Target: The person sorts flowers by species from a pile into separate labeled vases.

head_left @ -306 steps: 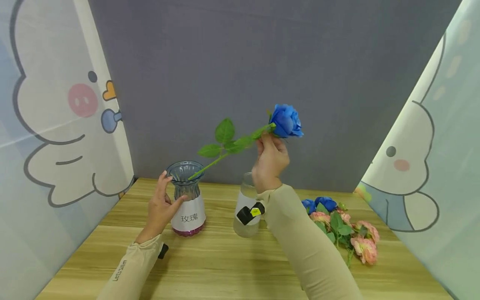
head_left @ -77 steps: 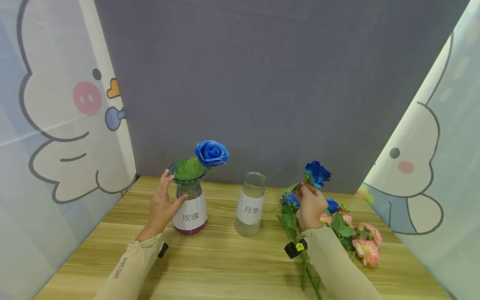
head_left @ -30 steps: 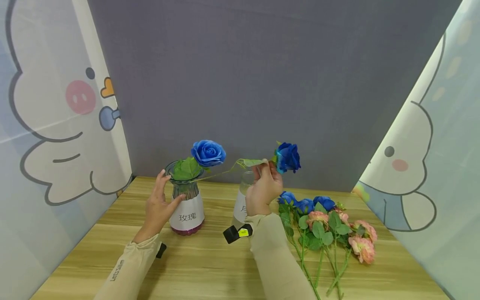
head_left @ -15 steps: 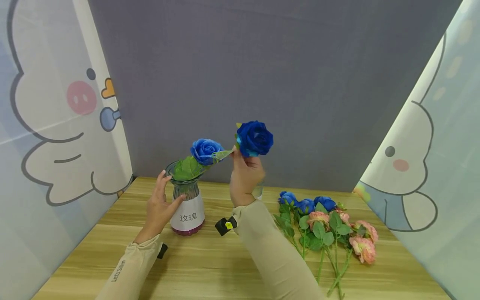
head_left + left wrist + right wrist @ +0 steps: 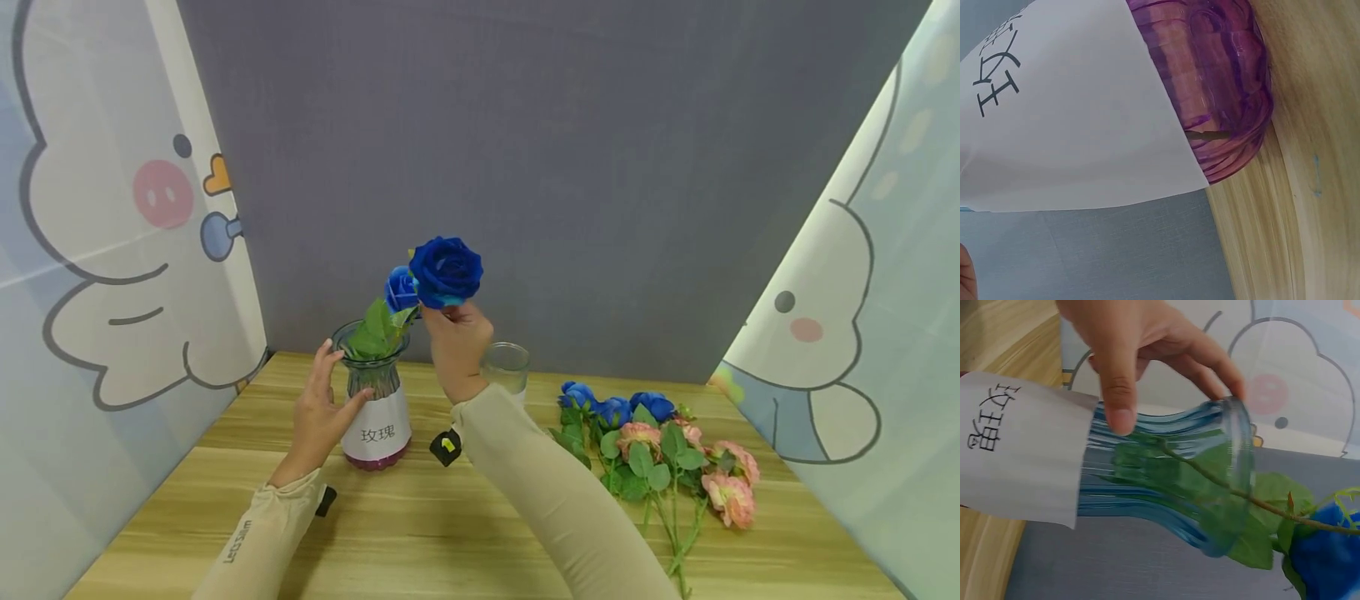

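Note:
My left hand (image 5: pixel 318 417) holds the flared glass vase (image 5: pixel 375 382) at its side, thumb in front and fingers near the rim. The vase has a white paper label and a purple base (image 5: pixel 1229 69), where a brown stem end shows through the glass. My right hand (image 5: pixel 459 346) pinches a dark blue rose (image 5: pixel 447 272) just below its bloom, above and right of the vase. In the right wrist view a thin stem (image 5: pixel 1260 503) slants through the vase's mouth. Another blue rose (image 5: pixel 400 289) stands in the vase, partly hidden behind the held one.
A clear cylindrical glass vase (image 5: pixel 507 358) stands behind my right forearm, mostly hidden. To the right on the wooden table (image 5: pixel 420 533) lie several blue roses (image 5: pixel 615 412) and pink flowers (image 5: pixel 729 500) with green stems. A grey backdrop (image 5: pixel 555 167) rises behind.
My right hand picked the dark blue rose from the pile and carried it left to the vase; its stem now enters the mouth. Earlier, the first blue rose went in. My left hand stayed put.

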`<state>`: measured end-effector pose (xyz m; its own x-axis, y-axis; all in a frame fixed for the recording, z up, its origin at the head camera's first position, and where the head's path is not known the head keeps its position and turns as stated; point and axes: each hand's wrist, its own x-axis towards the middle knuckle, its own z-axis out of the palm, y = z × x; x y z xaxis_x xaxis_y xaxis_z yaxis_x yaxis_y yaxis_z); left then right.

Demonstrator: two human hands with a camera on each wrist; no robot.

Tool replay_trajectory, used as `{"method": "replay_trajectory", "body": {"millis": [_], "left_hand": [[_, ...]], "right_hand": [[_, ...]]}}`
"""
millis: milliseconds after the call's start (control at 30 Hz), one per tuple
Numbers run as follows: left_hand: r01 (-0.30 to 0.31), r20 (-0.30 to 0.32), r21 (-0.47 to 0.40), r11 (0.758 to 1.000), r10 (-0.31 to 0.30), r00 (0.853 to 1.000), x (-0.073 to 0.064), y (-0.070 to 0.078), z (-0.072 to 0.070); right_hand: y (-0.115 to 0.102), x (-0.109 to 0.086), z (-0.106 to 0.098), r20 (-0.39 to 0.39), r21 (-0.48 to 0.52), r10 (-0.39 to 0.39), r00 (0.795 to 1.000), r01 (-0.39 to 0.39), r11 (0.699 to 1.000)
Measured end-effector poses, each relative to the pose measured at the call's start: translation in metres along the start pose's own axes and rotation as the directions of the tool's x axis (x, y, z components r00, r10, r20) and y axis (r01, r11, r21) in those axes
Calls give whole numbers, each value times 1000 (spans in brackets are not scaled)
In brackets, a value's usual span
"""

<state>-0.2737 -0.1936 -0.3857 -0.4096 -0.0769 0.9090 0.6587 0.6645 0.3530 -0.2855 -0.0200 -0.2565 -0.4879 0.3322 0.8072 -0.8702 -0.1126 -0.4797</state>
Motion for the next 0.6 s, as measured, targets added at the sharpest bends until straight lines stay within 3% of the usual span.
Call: {"method": "replay_trajectory", "body": {"millis": [167,367,600], "left_hand": [[5,2,-3,1000,-5,1000,1,1,0],[3,-3,-4,1000,-3,1000,1,2,0],[-4,-18,-4,1000,4,1000,0,1,2]], "right_hand": [[7,-8,3,106,-77,42,994,-34,996],[16,-17,0,289,-242,-5,957,78,967],[26,-28,-4,365,-343,34,930,100,934]]}}
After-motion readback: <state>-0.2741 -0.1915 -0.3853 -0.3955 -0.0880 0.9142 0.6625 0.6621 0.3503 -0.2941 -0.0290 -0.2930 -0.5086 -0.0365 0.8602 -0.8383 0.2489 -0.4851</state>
